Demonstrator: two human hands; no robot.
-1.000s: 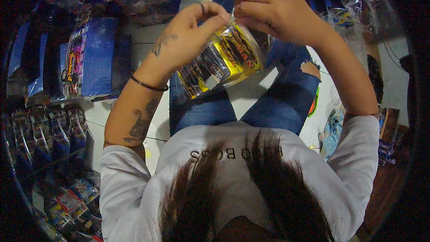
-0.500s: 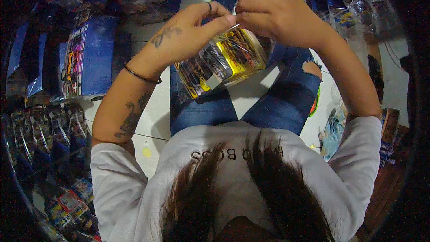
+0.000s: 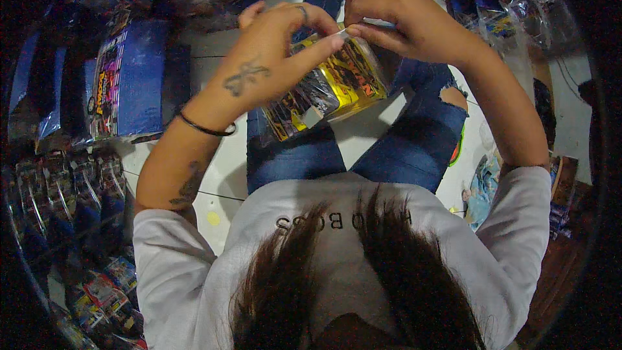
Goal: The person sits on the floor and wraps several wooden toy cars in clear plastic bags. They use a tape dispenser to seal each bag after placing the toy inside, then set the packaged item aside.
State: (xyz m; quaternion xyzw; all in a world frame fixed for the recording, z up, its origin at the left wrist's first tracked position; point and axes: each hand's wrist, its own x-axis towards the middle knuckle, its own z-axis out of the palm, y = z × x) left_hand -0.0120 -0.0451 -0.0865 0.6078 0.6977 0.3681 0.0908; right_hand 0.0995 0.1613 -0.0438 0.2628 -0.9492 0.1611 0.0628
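Viewed remotely: over the jeans (image 3: 291,159), I see a plastic-wrapped yellow-and-black package (image 3: 353,81), its upper edge pinched by left hand (image 3: 275,57) and right hand (image 3: 405,16). Uneven pulling, I judge, could tear its wrapping or loosen either pinch.

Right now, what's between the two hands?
The head view shows the upper edge of a clear-wrapped yellow package between the left hand and the right hand.

On the left hand (image 3: 275,55), outer fingers (image 3: 251,14) have come into view, seemingly splayed leftward.
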